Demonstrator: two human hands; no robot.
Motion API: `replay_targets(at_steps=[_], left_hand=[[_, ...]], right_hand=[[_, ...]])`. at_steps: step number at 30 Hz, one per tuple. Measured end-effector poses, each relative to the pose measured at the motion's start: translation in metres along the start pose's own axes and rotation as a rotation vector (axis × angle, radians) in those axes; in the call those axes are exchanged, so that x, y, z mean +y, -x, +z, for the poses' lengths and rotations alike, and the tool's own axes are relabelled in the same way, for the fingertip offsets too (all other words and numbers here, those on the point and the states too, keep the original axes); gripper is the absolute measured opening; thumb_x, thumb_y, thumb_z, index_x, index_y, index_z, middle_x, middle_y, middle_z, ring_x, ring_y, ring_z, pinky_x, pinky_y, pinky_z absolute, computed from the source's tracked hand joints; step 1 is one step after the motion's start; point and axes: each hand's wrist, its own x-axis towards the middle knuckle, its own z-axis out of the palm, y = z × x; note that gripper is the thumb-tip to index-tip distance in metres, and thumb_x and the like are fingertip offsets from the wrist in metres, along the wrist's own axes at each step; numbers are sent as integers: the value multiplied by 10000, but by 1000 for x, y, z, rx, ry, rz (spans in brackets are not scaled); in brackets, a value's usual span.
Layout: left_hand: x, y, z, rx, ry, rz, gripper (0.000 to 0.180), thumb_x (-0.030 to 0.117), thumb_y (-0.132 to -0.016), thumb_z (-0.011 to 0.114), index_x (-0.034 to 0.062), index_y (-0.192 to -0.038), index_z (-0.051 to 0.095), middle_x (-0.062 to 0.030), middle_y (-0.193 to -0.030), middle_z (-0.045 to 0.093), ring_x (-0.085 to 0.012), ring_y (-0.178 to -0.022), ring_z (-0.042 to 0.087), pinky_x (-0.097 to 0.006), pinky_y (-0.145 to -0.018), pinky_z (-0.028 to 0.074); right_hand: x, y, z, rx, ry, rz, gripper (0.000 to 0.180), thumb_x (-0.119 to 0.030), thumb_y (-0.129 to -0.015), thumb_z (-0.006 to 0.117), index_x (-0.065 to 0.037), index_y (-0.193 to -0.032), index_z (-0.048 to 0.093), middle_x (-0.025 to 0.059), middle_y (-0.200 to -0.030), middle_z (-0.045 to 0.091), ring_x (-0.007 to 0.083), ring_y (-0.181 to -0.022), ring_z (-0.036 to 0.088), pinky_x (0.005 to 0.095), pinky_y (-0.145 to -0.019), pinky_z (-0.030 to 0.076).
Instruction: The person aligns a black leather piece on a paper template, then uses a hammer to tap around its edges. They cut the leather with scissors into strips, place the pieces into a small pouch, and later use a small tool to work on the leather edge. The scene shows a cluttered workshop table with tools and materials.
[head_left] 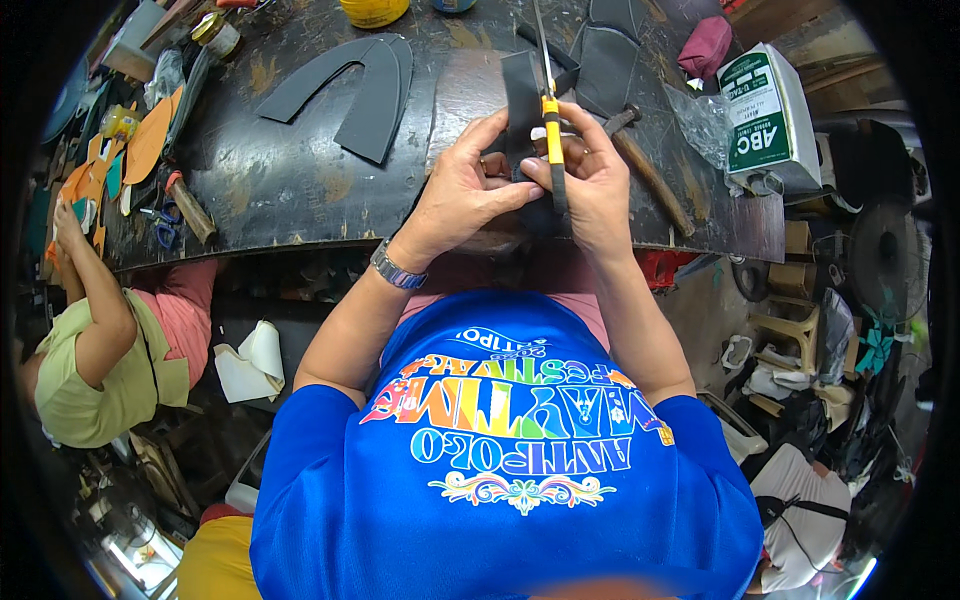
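While multicoloured lettering spreads across the blue shirt [500, 540] at 6 o'clock, white print stands out on the green label [752, 118] of a rectangular can [795, 125] at 2 o'clock. Near 12 o'clock, by the near side of the desk [290, 190], a dark, flat, straight-edged strip [520, 90] is pinched by the left hand's [462, 190] fingers; the right hand's [592, 185] fingers grasp a long-bladed tool [552, 125], yellow and black at the handle, just beside it.

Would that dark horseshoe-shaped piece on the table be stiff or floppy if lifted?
The horseshoe-shaped piece looks thin, so it's probably light and somewhat floppy. Its two long arms may sag if lifted by the bend. Lying flat, it would likely slide rather than roll.
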Motion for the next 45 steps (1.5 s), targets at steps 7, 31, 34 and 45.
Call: replay_targets(at_steps=[7,31,34,45], left_hand=[[-1,-1,-3,17,-136,9,678,-20,-802,800,4,-1406,491,-49,-1291,544,-122,-1073,623,-259,-858,575],[19,-2,-74,284,229,-132,370,-2,-907,694,25,-1259,581,-84,-1148,667,-160,-1016,677,-309,-865,605],[19,-3,-73,284,172,-119,402,-16,-890,706,17,-1267,572,-84,-1147,668,-166,-1021,671,-314,-898,584],[26,-3,-67,371,15,-8,479,-80,-828,727,-16,-1277,571,-87,-1146,653,-141,-1025,645,-289,-939,536]], right_hand=[[15,-15,2,135,-126,-68,625,50,-831,754,-22,-1390,484,79,-946,682,98,-794,655,213,-694,540],[-6,61,-25,-426,-554,587,589,-330,-926,693,-41,-1379,453,121,-870,656,148,-643,640,243,-533,505],[1,67,-25,-575,-649,714,633,-369,-922,695,-36,-1391,431,135,-889,655,143,-654,637,224,-567,506],[10,58,-6,-550,-698,761,663,-432,-950,654,-46,-1434,418,153,-902,636,161,-667,633,254,-588,499]])
